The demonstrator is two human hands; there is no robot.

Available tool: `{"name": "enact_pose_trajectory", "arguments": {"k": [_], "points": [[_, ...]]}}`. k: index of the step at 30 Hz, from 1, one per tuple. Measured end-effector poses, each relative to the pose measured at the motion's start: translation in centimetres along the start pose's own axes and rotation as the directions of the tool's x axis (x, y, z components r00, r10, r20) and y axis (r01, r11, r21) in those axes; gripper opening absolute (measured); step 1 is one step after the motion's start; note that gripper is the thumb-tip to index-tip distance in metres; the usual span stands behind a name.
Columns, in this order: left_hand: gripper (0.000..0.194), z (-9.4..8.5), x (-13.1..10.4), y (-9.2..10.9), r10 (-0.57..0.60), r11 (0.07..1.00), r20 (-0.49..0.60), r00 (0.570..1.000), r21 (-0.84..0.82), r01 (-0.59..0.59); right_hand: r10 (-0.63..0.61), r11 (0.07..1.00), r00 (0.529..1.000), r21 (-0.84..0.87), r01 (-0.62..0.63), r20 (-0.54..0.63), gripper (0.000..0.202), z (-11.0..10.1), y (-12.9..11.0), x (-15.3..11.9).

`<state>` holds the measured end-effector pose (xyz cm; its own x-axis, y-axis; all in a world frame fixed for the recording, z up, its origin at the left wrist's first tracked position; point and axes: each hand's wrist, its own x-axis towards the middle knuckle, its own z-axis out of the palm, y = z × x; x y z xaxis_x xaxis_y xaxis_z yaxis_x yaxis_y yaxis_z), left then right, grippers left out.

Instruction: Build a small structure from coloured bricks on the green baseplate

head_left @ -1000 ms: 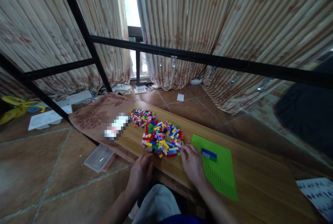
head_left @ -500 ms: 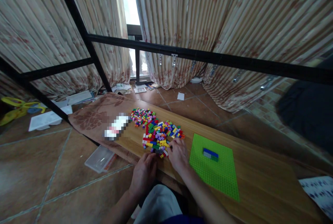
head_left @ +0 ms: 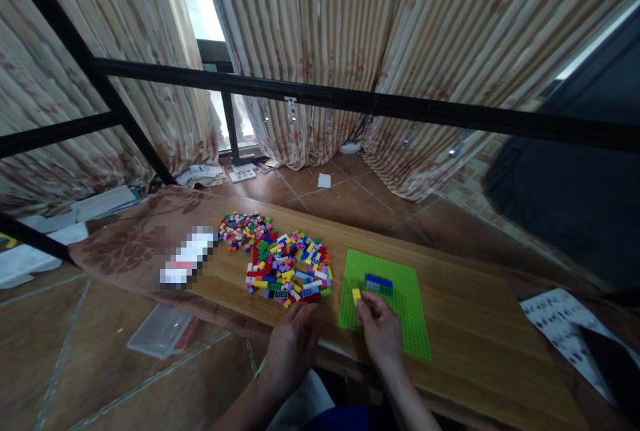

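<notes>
My right hand (head_left: 383, 331) pinches a yellow toy brick (head_left: 357, 295) between thumb and fingers, over the left part of the green baseplate (head_left: 413, 337). Just beyond those fingers, a small block of joined blue bricks (head_left: 383, 281) with a greyish brick at its front left sits on the baseplate. My left hand (head_left: 295, 334) rests at the near edge of a pile of mixed bricks (head_left: 287, 274), its fingers curled together beside some dark red bricks (head_left: 313, 298). Whatever those fingers hold, if anything, is hidden.
Smaller bricks (head_left: 243, 227) form a second heap farther left on the wooden table (head_left: 480, 324). A blurred-out bright object (head_left: 189, 257) lies on the brown cloth (head_left: 115, 237). Below it is a clear plastic box (head_left: 157, 329). A black rail (head_left: 340, 94) crosses behind.
My right hand has left the brick pile and moved right to the baseplate with a yellow brick. The left hand stays by the pile's near edge. The camera view has turned right.
</notes>
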<state>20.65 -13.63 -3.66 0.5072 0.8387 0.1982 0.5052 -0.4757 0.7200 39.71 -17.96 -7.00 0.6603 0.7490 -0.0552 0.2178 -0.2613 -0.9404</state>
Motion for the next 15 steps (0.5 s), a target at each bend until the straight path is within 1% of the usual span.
{"name": "enact_pose_trajectory", "arguments": {"k": [3, 5, 8, 11, 15], "points": [[0.03, 1.6, 1.4, 1.4, 0.023, 1.0, 0.07, 0.997, 0.002, -0.023, 0.07, 0.997, 0.994, -0.038, -0.073, -0.079, 0.044, -1.5, 1.0, 0.7], [0.03, 2.5, 2.6, 2.4, 0.029, 0.999, 0.128, 0.991, 0.037, -0.034, 0.063, 0.99, 0.992, -0.119, -0.076, -0.109, 0.041, -2.0, 0.6, 1.2], [0.032, 3.6, 4.4, 3.6, 0.032, 0.991, 0.198, 0.98, 0.122, -0.057, 0.018, 0.963, 0.989, -0.263, -0.057, -0.148, 0.034, -2.2, -0.6, 1.7], [0.031, 4.4, 5.7, 4.4, 0.033, 0.979, 0.256, 0.966, 0.185, -0.083, -0.015, 0.918, 0.992, -0.395, -0.037, -0.128, 0.029, -2.4, -1.5, 1.6], [0.031, 5.4, 6.6, 4.5, 0.04, 0.96, 0.299, 0.953, 0.254, -0.12, -0.041, 0.832, 0.998, -0.555, 0.009, -0.046, 0.03, -3.4, -1.4, 1.2]]}}
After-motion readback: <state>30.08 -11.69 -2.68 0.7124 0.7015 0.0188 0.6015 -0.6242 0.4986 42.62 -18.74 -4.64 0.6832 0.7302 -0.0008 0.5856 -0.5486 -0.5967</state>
